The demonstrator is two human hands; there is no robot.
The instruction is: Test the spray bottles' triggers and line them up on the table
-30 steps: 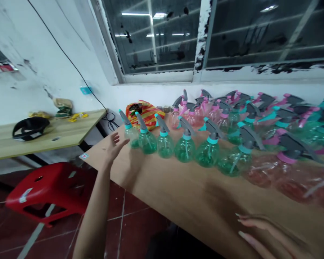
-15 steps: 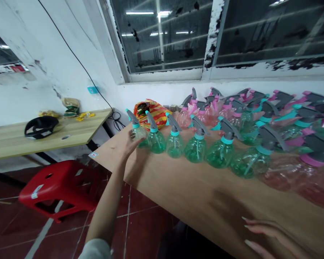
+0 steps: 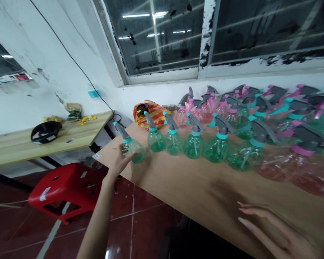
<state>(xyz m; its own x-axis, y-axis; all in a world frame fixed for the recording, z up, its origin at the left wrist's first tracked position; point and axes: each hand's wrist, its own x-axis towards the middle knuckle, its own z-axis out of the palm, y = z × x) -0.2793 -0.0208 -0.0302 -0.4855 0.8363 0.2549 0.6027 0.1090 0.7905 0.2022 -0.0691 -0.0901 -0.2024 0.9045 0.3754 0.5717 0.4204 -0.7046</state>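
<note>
My left hand is wrapped round a green spray bottle with a grey and turquoise trigger head. The bottle tilts to the left at the near end of the row, apart from its neighbour. To its right stands another green spray bottle, followed by several more along the table, with a pink spray bottle closer to me. At the lower right, my right hand hovers over the table with fingers stretched out and nothing in them.
Behind stand several pink spray bottles by the wall. A red and yellow bag lies on the wooden table. On the left are a red stool and a second table bearing a black strap-like object.
My left hand has drawn the end green spray bottle left and toward me, opening a gap beside the row. My right hand stays low at the right, its fingers spread slightly more.
</note>
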